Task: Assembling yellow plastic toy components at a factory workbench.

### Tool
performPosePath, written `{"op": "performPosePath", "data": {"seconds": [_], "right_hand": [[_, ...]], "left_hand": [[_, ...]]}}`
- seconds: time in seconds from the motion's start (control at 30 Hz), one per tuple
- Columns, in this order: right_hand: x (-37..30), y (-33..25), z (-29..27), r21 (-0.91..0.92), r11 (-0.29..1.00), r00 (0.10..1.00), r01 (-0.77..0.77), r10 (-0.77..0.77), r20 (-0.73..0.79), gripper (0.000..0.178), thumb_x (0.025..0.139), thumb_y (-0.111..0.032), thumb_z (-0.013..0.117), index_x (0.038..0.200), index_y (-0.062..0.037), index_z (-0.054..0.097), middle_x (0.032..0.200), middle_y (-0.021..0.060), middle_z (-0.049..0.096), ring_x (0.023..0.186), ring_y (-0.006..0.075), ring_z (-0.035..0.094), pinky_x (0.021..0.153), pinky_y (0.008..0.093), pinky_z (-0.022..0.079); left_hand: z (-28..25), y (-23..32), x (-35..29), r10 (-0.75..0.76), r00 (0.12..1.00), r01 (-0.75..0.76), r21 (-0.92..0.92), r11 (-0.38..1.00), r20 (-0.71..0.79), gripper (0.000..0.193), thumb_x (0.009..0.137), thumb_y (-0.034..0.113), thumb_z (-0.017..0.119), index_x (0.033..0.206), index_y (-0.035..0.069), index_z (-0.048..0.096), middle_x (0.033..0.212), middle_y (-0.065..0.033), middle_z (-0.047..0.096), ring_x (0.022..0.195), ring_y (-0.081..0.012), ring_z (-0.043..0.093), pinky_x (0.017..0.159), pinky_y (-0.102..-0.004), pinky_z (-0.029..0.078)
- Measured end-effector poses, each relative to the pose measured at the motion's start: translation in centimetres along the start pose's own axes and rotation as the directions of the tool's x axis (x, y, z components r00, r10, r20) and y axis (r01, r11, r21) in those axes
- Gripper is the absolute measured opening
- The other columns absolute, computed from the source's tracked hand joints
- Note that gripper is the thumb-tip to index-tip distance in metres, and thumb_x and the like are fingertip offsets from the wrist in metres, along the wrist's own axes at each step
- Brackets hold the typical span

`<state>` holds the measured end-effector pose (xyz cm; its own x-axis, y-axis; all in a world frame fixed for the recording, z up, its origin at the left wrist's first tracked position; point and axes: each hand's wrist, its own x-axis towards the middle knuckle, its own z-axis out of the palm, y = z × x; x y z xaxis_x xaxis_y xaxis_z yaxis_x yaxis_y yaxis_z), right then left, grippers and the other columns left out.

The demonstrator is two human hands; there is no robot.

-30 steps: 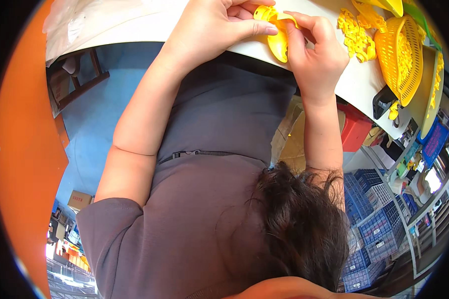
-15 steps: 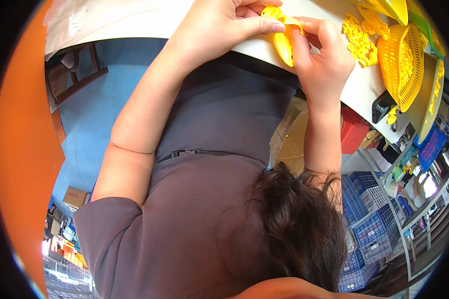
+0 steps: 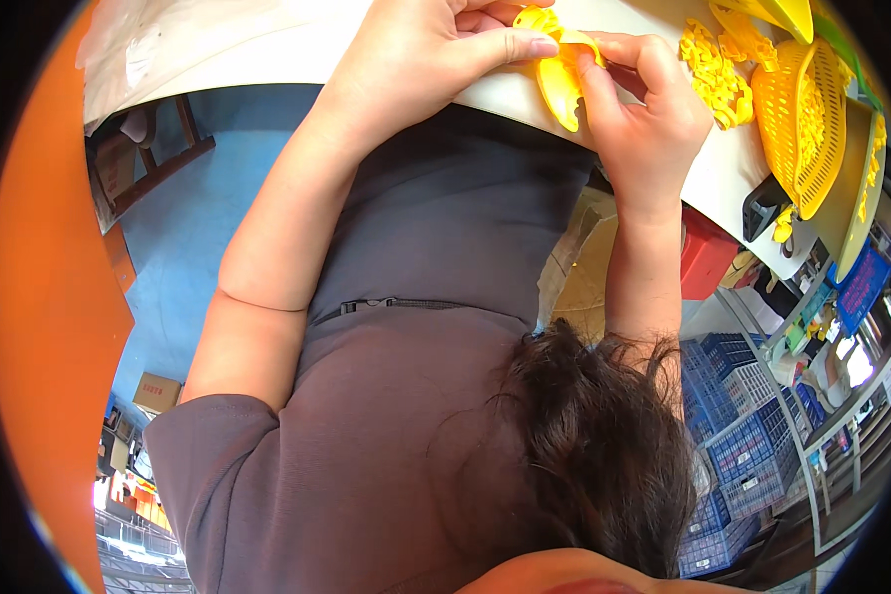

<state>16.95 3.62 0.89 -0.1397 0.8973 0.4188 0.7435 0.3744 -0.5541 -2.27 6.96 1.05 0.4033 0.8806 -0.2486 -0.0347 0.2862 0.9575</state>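
Note:
A glossy yellow plastic piece (image 3: 561, 97), shaped like a partly peeled banana, is held between my two hands at the near edge of the white table (image 3: 238, 45). My left hand (image 3: 436, 51) pinches its upper end, thumb lying across it; the other fingers are partly cut off by the picture's top. With thumb and bent forefinger, my right hand (image 3: 651, 111) grips a curved flap on the piece's right side. Right of that hand lies a heap of small yellow plastic pieces (image 3: 715, 79).
A yellow perforated basket (image 3: 780, 124) holding more yellow bits stands at the table's right side. Under and beyond the table are a red box (image 3: 705, 259), cardboard (image 3: 579, 282) and stacked blue crates (image 3: 752, 460). An orange panel (image 3: 49, 327) rises at the left.
My right hand has shifted slightly to the right, still gripping the flap. The left hand keeps its pinch, and the yellow piece has barely moved. The whole view has shifted a little.

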Motion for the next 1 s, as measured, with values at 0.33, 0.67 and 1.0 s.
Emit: {"op": "performPosePath", "data": {"seconds": [0.33, 0.67, 1.0], "right_hand": [[-0.2, -1.0, 0.1, -0.096, 0.994, 0.999, -0.05, 0.05, 0.004, 0.017, 0.08, -0.001, 0.076, 0.083, -0.0018, 0.06, 0.081, 0.0081, 0.072, 0.07, 0.0181, 0.072, 0.065, 0.0265, 0.056], [1.0, -1.0, -3.1, 0.184, 0.903, 0.881, -0.387, 0.304, 0.363, 0.027, 0.086, -0.008, 0.074, 0.111, 0.0, 0.067, 0.101, 0.0083, 0.072, 0.092, 0.016, 0.071, 0.079, 0.0276, 0.056], [1.7, -1.1, -3.8, -0.174, 0.985, 0.943, 0.019, 0.041, 0.33, 0.023, 0.082, -0.005, 0.076, 0.104, -0.0008, 0.073, 0.093, 0.0106, 0.075, 0.082, 0.0168, 0.073, 0.075, 0.026, 0.055]], "left_hand": [[0.1, -0.1, 0.1, 0.003, 1.0, -0.003, 0.006, 1.0, 0.012, 0.035, 0.089, 0.001, 0.07, 0.122, -0.009, 0.062, 0.1, -0.0091, 0.07, 0.087, -0.0097, 0.065, 0.078, -0.0222, 0.054], [0.1, 0.1, -0.1, 0.018, 1.0, -0.018, 0.029, 0.999, 0.007, 0.031, 0.088, 0.001, 0.07, 0.117, -0.009, 0.064, 0.098, -0.0096, 0.071, 0.086, -0.0095, 0.066, 0.078, -0.0219, 0.054], [-0.1, 0.3, 0.1, -0.005, 0.999, 0.004, 0.032, 0.999, 0.036, 0.031, 0.086, 0.003, 0.073, 0.114, -0.008, 0.065, 0.089, -0.0059, 0.069, 0.079, -0.0072, 0.063, 0.072, -0.0208, 0.052]]}}
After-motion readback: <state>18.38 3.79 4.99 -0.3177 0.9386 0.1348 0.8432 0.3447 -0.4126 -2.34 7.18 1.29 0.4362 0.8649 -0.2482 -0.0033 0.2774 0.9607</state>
